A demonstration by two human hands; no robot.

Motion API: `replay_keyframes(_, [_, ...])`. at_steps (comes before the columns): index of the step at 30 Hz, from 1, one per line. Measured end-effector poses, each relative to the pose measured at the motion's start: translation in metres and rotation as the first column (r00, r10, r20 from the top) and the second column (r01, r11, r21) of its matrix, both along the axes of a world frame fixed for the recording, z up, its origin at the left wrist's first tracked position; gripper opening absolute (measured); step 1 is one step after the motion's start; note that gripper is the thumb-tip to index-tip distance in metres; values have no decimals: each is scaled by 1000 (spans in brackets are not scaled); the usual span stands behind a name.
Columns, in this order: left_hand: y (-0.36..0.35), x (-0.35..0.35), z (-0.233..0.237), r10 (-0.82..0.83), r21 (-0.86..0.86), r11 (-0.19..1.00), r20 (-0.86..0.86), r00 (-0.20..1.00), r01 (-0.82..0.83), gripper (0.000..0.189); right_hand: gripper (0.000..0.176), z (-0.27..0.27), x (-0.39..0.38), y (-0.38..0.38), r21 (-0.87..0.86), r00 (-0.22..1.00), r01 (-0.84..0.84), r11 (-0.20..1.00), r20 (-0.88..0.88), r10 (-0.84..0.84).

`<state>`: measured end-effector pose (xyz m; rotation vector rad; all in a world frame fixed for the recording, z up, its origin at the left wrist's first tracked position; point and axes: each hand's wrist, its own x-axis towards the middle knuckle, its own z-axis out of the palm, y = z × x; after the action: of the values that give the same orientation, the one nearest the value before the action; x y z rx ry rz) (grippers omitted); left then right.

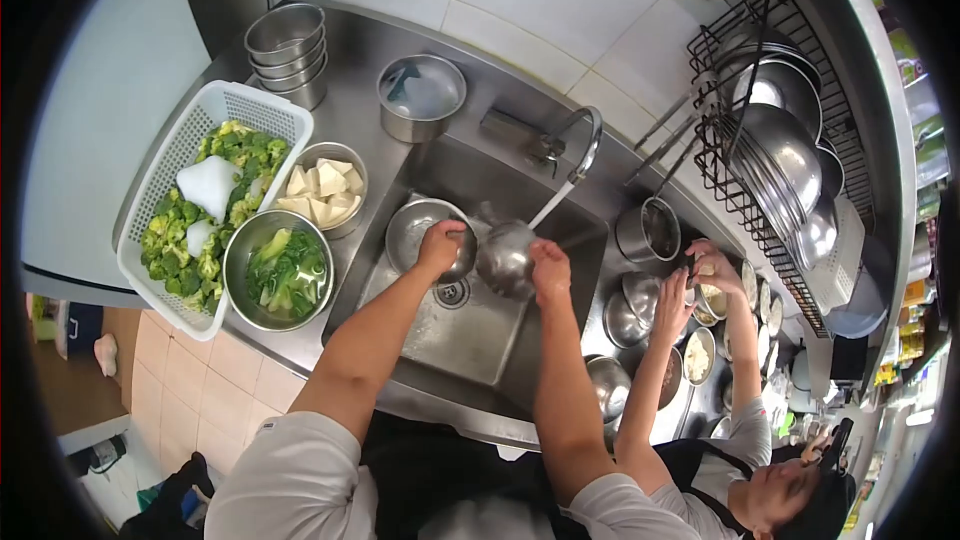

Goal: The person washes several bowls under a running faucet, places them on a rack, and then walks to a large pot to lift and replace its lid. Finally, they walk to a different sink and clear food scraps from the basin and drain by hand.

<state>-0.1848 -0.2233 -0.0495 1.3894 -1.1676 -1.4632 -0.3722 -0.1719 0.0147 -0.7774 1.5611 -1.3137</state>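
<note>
Water runs from the curved tap (590,130) onto a metal bowl (507,262) over the sink (480,335). My right hand (550,268) grips that bowl by its right side. Left of it, my left hand (441,246) has its fingers closed on the rim of a second metal bowl (408,230), which is tilted in the sink. The drain (452,292) shows just below the two bowls. Whether the bowls touch each other is hard to tell through the splashing water.
Left of the sink are a white basket (295,120) of broccoli, a bowl of greens (288,270), a bowl of white chunks (325,190) and stacked pots (287,45). At right, a co-worker's hands (700,280) work among bowls, below a wire dish rack (770,120).
</note>
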Motion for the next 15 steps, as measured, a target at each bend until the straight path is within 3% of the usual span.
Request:
replay_keyframes(1, [-8,-8,2,-23,-126,991,85,996,33,22,10,-7,0,11,34,998,31,999,-53,-29])
replay_keyframes(2, [-15,-18,5,-32,-126,991,80,996,42,22,12,-13,-1,21,67,993,63,996,-106,-56])
replay_keyframes(4, [-25,-40,16,-179,-242,938,281,943,250,24,15,-17,-1,39,127,983,74,989,-177,-51])
replay_keyframes(7, [-29,-75,41,-290,-236,888,381,878,395,24,21,-20,-3,58,209,986,119,971,-143,-90])
replay_keyframes(10, [-24,-97,65,-361,-240,828,462,810,506,21,22,-31,-13,66,183,990,109,977,-112,-89])
replay_keyframes(14, [-26,-115,61,-341,-281,857,320,884,432,19,21,-19,-24,77,204,997,61,977,-48,-52])
replay_keyframes(15, [-27,-114,57,-343,-237,892,203,917,386,25,20,-20,-27,80,169,999,44,985,2,-45])
